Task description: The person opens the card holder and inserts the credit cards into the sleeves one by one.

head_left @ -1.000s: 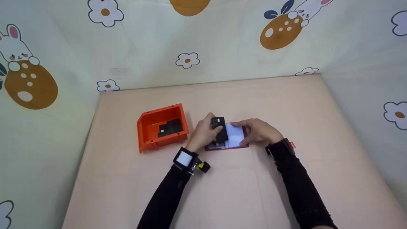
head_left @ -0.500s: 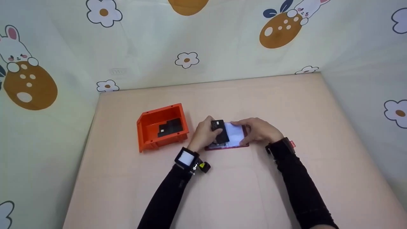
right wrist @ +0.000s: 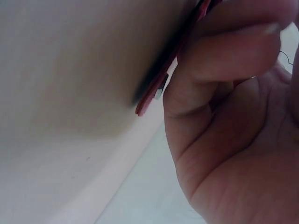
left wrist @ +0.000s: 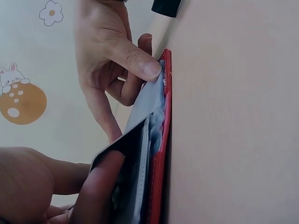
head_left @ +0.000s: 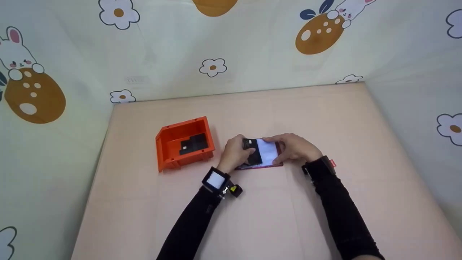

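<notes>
A flat red-edged holder [head_left: 267, 151] with pale, clear-looking sleeves lies spread on the table. Over its left part my left hand [head_left: 232, 154] pinches a thin black card-like piece [head_left: 256, 157] bearing a small white mark, thumb on top. In the left wrist view that dark piece [left wrist: 133, 158] leans at an angle close above the stitched red cover [left wrist: 159, 182]. My right hand [head_left: 296, 147] grips the holder's right end, thumb at the near edge and a finger at the far edge. Its palm and curled fingers fill much of the right wrist view, beside the red edge [right wrist: 148, 98].
An orange bin [head_left: 166, 159] stands to the left of the hands, with black flat pieces [head_left: 195, 143] inside, one showing a white mark. The peach-coloured tabletop [head_left: 267, 216] meets a patterned cloth wall [head_left: 173, 65] behind.
My left hand has moved slightly right and toward me, bringing the black card-like piece lower and flatter over the holder. The right hand stays in place on the holder's right end.
</notes>
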Action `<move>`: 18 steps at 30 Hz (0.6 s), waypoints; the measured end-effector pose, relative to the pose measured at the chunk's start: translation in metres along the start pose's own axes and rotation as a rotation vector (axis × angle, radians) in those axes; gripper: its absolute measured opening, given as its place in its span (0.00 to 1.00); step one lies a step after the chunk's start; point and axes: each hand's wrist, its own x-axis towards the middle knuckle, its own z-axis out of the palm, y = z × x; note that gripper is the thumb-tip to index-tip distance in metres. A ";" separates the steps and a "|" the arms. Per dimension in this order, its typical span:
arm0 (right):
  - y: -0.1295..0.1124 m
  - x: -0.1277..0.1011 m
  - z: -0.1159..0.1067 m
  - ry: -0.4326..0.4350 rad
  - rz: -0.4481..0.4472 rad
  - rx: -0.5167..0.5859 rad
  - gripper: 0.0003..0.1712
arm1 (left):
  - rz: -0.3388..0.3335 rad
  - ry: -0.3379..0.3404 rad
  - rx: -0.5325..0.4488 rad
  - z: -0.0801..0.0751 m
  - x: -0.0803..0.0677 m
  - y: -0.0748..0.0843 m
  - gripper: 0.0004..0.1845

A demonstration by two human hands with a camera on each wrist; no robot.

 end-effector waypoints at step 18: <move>0.000 0.001 -0.001 -0.011 0.006 -0.009 0.50 | 0.004 0.014 -0.027 0.004 -0.001 0.003 0.16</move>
